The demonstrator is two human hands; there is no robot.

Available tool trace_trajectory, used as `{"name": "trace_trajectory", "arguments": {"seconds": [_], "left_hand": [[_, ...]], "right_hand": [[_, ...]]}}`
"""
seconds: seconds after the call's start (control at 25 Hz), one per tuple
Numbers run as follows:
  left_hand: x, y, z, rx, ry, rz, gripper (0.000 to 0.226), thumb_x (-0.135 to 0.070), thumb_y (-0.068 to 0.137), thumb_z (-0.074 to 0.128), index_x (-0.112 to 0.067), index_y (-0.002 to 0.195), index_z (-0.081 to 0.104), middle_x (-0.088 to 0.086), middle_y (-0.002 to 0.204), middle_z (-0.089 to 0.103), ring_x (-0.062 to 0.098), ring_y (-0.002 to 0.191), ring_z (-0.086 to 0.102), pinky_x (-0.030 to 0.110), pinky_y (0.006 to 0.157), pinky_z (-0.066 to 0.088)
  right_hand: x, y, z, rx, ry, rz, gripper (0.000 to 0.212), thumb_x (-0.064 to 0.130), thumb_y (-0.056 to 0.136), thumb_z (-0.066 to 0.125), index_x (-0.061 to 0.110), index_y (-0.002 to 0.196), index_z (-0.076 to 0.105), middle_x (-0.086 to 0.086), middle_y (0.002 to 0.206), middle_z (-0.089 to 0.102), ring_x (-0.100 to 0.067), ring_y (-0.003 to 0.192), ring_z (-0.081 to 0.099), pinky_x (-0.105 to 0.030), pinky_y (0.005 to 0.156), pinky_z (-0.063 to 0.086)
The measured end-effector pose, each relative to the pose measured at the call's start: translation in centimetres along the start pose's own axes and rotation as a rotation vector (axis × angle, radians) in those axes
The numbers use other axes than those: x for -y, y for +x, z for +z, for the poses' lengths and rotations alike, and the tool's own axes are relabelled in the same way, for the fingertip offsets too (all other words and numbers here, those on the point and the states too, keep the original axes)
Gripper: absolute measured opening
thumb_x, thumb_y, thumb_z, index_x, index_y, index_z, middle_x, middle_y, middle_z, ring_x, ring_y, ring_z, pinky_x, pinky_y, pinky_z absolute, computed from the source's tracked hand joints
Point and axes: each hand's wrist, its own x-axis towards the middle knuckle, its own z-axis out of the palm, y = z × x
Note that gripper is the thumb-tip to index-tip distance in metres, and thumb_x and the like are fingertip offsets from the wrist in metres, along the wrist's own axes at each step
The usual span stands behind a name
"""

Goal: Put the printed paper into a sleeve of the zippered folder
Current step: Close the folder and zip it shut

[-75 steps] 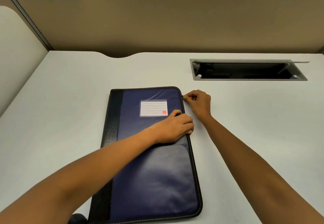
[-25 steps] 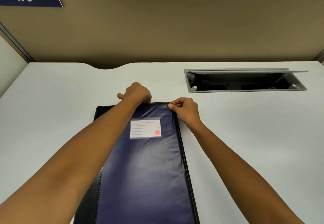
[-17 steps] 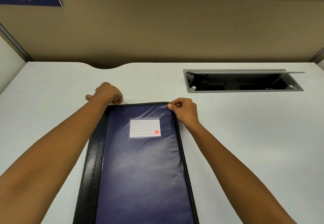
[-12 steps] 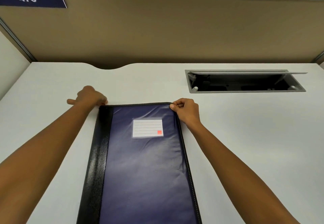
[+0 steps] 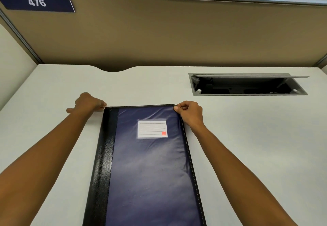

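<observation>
The zippered folder [image 5: 150, 164], dark blue with a black spine on its left side, lies closed and flat on the white desk [image 5: 247, 137]. A lined label card [image 5: 152, 128] sits in a clear pocket on its cover. My left hand [image 5: 88, 102] is at the folder's far left corner, fingers pinched together at the zipper line; the zipper pull is hidden under them. My right hand [image 5: 190, 112] pinches the far right corner of the folder. No printed paper is in view.
An open cable tray [image 5: 247, 94] is set into the desk to the far right of the folder. A tan partition [image 5: 177, 31] with a "476" sign [image 5: 37, 2] closes off the back of the desk.
My left hand has slid leftward along the folder's far edge from the middle to the left corner. My right hand has stayed pinched on the right corner.
</observation>
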Motion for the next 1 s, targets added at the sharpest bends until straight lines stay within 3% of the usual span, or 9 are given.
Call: {"name": "trace_trajectory", "arguments": {"seconds": [0.12,0.2,0.28,0.4,0.52,0.76,1.0], "left_hand": [[0.7,-2.8,0.5,0.025,-0.14,0.056,0.029,-0.018,0.06,0.072,-0.006,0.087,0.067,0.02,0.1,0.07,0.036,0.107,0.062,0.045,0.105,0.041],[1.5,-5.2,0.9,-0.07,-0.018,0.108,0.018,-0.024,0.07,0.063,-0.022,0.086,0.07,0.012,0.103,0.071,0.033,0.11,0.058,0.043,0.107,0.033],[2.4,-7.6,2.1,-0.232,0.161,0.171,0.027,-0.021,0.086,0.052,-0.028,0.106,0.069,0.007,0.114,0.068,0.033,0.114,0.054,0.043,0.106,0.024],[4.7,-12.5,4.0,-0.24,0.162,0.334,0.044,-0.025,0.096,0.043,-0.023,0.14,0.044,0.009,0.136,0.054,0.031,0.123,0.049,0.046,0.109,0.016],[8.1,-16.7,4.6,-0.223,0.153,0.346,0.049,-0.031,0.098,0.04,-0.023,0.146,0.033,0.004,0.147,0.044,0.026,0.129,0.045,0.051,0.111,0.008],[14.8,-25.2,4.3,-0.235,0.235,0.389,0.052,-0.032,0.097,0.044,-0.026,0.147,0.03,0.004,0.154,0.032,0.024,0.132,0.043,0.051,0.108,0.016],[19.5,-29.7,4.5,-0.276,0.327,0.493,0.05,-0.032,0.097,0.044,-0.024,0.146,0.034,0.009,0.154,0.033,0.026,0.116,0.057,0.052,0.11,0.022]], "right_hand": [[0.0,-0.8,-0.1,-0.011,0.012,-0.002,0.015,0.026,0.084,0.069,0.012,0.091,0.07,0.005,0.078,0.064,-0.003,0.069,0.057,-0.005,0.057,0.036],[-0.3,-2.2,-0.2,-0.018,0.009,-0.013,0.016,0.027,0.087,0.064,0.013,0.095,0.066,0.008,0.078,0.061,-0.001,0.069,0.055,-0.005,0.057,0.035],[-1.1,-4.1,-0.3,-0.031,0.026,-0.041,0.015,0.026,0.09,0.06,0.014,0.099,0.063,0.009,0.08,0.059,0.001,0.07,0.054,-0.004,0.058,0.037],[-2.3,-8.2,-0.5,-0.078,0.058,-0.104,0.012,0.024,0.092,0.057,0.016,0.1,0.062,0.004,0.087,0.06,-0.003,0.075,0.055,-0.006,0.064,0.039],[-3.4,-12.4,-1.1,-0.095,0.033,-0.119,0.013,0.023,0.093,0.056,0.017,0.102,0.062,0.003,0.094,0.059,-0.001,0.078,0.055,-0.003,0.065,0.039],[-5.8,-21.5,-3.4,-0.121,0.053,-0.085,0.002,0.024,0.09,0.06,0.022,0.09,0.06,0.003,0.086,0.062,-0.007,0.076,0.058,-0.008,0.062,0.043],[-7.4,-27.1,-3.8,-0.181,-0.011,-0.106,0.006,0.018,0.093,0.056,0.016,0.087,0.058,-0.001,0.085,0.059,-0.013,0.073,0.055,-0.019,0.064,0.039]]}}
